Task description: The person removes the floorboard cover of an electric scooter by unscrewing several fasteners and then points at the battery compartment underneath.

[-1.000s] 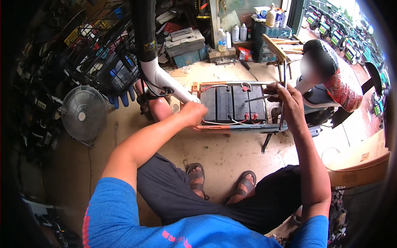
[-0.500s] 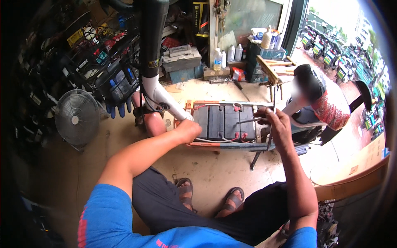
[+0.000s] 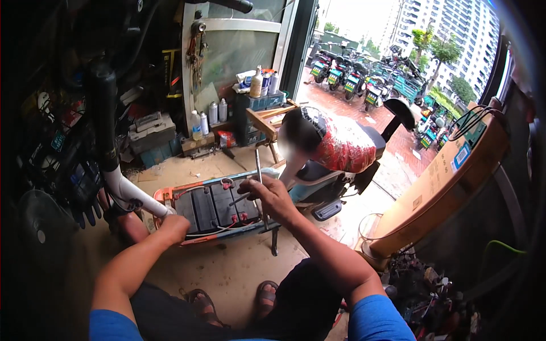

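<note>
An electric scooter stands in front of me, its white steering column (image 3: pixel 136 193) at left and its floor compartment open. Black batteries (image 3: pixel 202 209) lie side by side in the compartment, with red-capped terminals and thin cables. My left hand (image 3: pixel 173 229) is closed at the column's foot, by the compartment's front corner; what its curled fingers grip is hidden. Over the compartment's rear end, my right hand (image 3: pixel 272 197) holds a metal T-handle wrench (image 3: pixel 259 162). Its long bar stands nearly upright and its thinner shaft points left over the batteries, tip apart from the terminals as far as I can tell.
The saddle (image 3: pixel 350 145) is wrapped in red-and-clear film. A large cardboard box (image 3: pixel 438 182) leans at right, with loose parts below it. Bottles and spray cans (image 3: pixel 213 112) stand by the door; a toolbox (image 3: pixel 152 133) and dim fan (image 3: pixel 42 227) are left. Parked scooters line the pavement outside.
My view has swung to the right, so the scooter appears farther left and more of the street shows. Both hands keep about the same places on the scooter, the wrench still in my right.
</note>
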`<move>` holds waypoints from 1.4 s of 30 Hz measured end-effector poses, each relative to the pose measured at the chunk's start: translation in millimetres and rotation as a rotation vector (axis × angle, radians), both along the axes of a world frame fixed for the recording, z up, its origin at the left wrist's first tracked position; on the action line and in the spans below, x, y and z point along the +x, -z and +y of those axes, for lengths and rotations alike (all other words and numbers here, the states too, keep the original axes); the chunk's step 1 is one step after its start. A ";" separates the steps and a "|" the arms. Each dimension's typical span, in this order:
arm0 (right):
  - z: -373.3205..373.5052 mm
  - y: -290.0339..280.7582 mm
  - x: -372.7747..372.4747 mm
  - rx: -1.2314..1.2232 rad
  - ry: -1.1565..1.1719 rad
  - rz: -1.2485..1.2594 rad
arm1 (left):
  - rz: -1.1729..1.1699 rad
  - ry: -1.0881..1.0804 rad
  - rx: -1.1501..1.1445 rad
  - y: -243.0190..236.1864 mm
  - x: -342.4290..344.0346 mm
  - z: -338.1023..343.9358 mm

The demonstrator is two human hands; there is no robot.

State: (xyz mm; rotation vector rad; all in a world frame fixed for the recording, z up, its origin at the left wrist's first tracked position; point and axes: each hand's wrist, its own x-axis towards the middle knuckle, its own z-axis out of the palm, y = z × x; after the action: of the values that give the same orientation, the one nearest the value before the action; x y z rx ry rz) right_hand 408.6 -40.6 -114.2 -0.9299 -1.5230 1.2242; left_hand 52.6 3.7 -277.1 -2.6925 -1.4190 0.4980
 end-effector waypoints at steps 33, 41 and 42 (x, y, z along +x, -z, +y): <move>2.3 6.4 7.2 -0.078 0.067 -0.093 | -0.326 -0.153 -0.124 -10.6 -22.2 2.9; -10.1 -7.6 -5.1 -0.038 -0.005 -0.138 | -0.449 -0.245 0.055 6.8 -19.6 1.6; -10.5 -8.0 -7.4 0.010 -0.043 -0.117 | -0.441 -0.213 0.061 8.4 -21.0 2.2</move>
State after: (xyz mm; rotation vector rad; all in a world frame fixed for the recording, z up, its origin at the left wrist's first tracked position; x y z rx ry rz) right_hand 401.2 -51.1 -106.2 -0.9815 -1.6475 1.2097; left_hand 31.5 6.0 -285.6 -2.7245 -1.7983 -0.1462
